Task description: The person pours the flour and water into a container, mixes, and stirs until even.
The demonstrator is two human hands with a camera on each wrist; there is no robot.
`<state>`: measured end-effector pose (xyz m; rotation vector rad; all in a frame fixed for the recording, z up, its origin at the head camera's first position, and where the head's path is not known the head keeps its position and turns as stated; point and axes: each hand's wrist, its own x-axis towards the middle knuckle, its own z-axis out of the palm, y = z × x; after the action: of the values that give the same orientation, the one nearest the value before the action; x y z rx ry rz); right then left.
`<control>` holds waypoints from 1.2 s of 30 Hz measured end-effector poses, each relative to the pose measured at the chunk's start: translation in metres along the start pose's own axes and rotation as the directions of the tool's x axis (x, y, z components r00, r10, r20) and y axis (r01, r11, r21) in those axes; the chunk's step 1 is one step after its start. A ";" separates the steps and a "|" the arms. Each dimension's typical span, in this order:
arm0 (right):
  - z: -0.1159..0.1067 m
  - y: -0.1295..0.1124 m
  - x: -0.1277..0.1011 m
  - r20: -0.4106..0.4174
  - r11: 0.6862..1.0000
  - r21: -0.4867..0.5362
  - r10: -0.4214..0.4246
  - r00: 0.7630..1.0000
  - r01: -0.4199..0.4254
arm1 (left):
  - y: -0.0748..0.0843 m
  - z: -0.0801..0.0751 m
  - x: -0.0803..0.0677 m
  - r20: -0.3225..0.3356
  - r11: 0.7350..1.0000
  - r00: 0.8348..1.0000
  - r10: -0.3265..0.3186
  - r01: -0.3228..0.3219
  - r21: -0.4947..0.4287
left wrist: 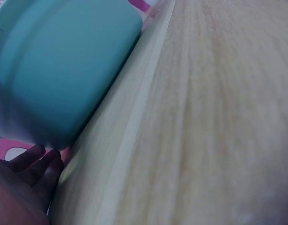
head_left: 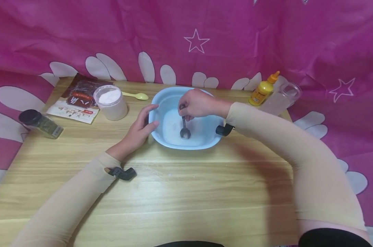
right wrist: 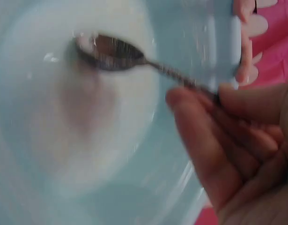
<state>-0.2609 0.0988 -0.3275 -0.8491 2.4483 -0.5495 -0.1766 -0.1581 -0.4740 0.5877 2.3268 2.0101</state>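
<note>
Two hands are working at the bowl, which is sitting on the table near its far edge. Our right hand is pinching the top of a metal spoon whose bowl end is dipping into the pale white liquid at the bottom; our left hand is lying with relaxed fingers against the bowl's left wall, thumb at the rim, bracing rather than gripping. We are judging the bowl to be light, thin plastic, likely to slide on the smooth wood and to flex if squeezed, so the rim or the outer wall is the place to be holding it. The spoon is looking stiff and thin, probably slick where wet, and is best being held high on the handle, as the fingers are doing. The wrist views are blurring badly: the left one is showing only the bowl's underside and fingertips, and the right one is smearing the spoon. We are not making out how deep the liquid is, nor what it is. Left of the bowl are standing a tub of white powder and a yellow spoon.
</note>
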 end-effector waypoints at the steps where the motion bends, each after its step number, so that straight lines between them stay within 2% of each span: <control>1: 0.002 -0.002 0.000 0.033 0.999 0.029 -0.020 0.999 0.019 | 0.000 0.000 0.000 0.001 1.000 1.000 0.005 -0.005 -0.007; 3: 0.008 -0.006 0.001 0.061 0.994 0.100 -0.059 0.996 0.053 | 0.000 0.000 0.000 0.003 1.000 1.000 0.015 -0.015 -0.022; 6: 0.014 -0.009 0.006 0.013 0.981 0.179 -0.078 0.997 0.074 | -0.001 0.001 0.001 0.007 0.999 1.000 0.027 -0.026 -0.038; 10: 0.013 -0.005 0.013 -0.140 0.989 0.136 -0.043 0.989 0.062 | -0.002 0.001 0.001 0.006 0.999 1.000 0.023 -0.023 -0.031; 14: 0.005 0.003 0.013 -0.242 0.999 0.034 0.030 0.970 -0.023 | -0.002 0.001 0.001 0.004 1.000 1.000 0.002 -0.002 0.006; 16: 0.002 0.003 0.009 -0.238 0.998 -0.014 0.049 0.970 -0.053 | -0.002 0.001 0.001 0.003 1.000 1.000 -0.006 0.006 0.018; 19: 0.002 0.000 0.005 -0.170 0.997 -0.069 0.017 0.985 -0.030 | -0.001 0.001 0.001 0.002 1.000 1.000 -0.002 0.002 0.011; 22: 0.007 -0.007 0.005 -0.079 0.999 -0.022 -0.040 0.996 0.039 | 0.000 0.001 0.001 0.003 1.000 1.000 0.017 -0.017 -0.011; 24: 0.011 -0.011 0.008 -0.058 0.996 0.057 -0.060 0.997 0.063 | -0.001 0.001 0.001 0.003 0.999 0.999 0.032 -0.032 -0.021; 26: 0.014 -0.012 0.013 -0.086 0.992 0.099 -0.074 0.993 0.083 | -0.001 0.001 0.001 0.004 0.999 0.999 0.037 -0.036 -0.025; 29: 0.012 -0.009 0.020 -0.174 0.994 0.079 -0.063 0.983 0.077 | -0.002 0.001 0.001 0.003 0.999 1.000 0.031 -0.031 -0.017; 32: 0.005 -0.002 0.023 -0.245 0.999 0.021 -0.027 0.969 0.033 | -0.001 0.000 0.001 0.003 1.000 1.000 0.014 -0.014 0.002; 36: -0.005 0.004 0.020 -0.265 0.996 -0.052 0.059 0.962 -0.075 | 0.000 0.000 0.001 0.003 1.000 1.000 0.000 0.000 0.013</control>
<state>-0.2791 0.0894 -0.3318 -0.7548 2.7374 -0.5982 -0.1773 -0.1580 -0.4742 0.5911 2.3404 1.9942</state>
